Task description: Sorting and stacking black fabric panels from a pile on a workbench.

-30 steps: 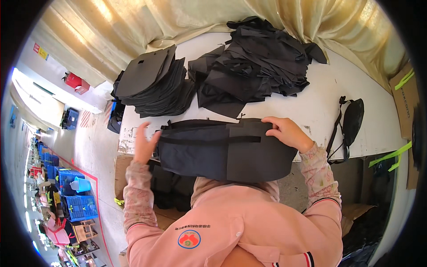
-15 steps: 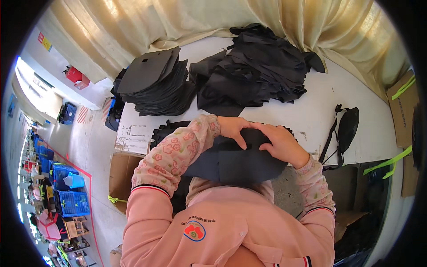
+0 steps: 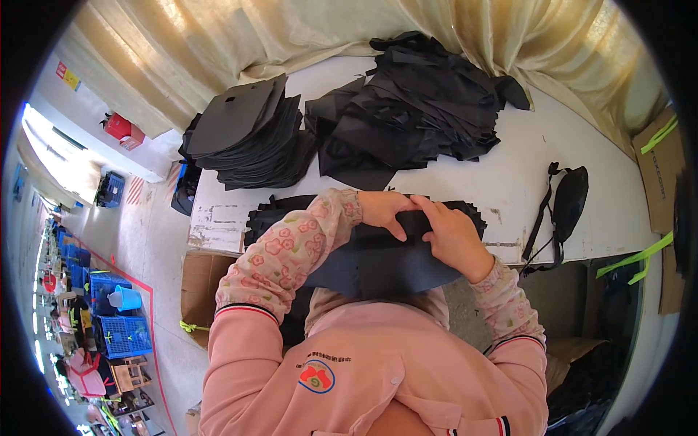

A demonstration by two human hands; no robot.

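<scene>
- a dark panel (image 3: 378, 265) is held up close against the person's body, at the near edge of a white table (image 3: 611, 178), its lower edge bowed above the lap.
- the left hand (image 3: 384, 212) is laid across the upper part of the panel, its thumb spread from the fingers and pointed toward the right hand.
- the right hand (image 3: 456, 238) is set on the panel's upper right part, its fingers bent and its fingertips brought together with those of the left hand.
- the panel is touched by both hands; whether it is pinched between thumbs and fingers cannot be told, as the fingertips are partly hidden.
- layered dark edges (image 3: 471, 212) are seen on both sides, just beyond the forearm and the fingers.
- farther back on the table, a stack of black sheets (image 3: 243, 138) is placed at the left, and a loose heap of black fabric (image 3: 422, 109) is piled beside it.
- a black pouch (image 3: 571, 202) with straps is laid near the table's right edge.
- an open cardboard box (image 3: 202, 280) is kept below the table's left corner.
</scene>
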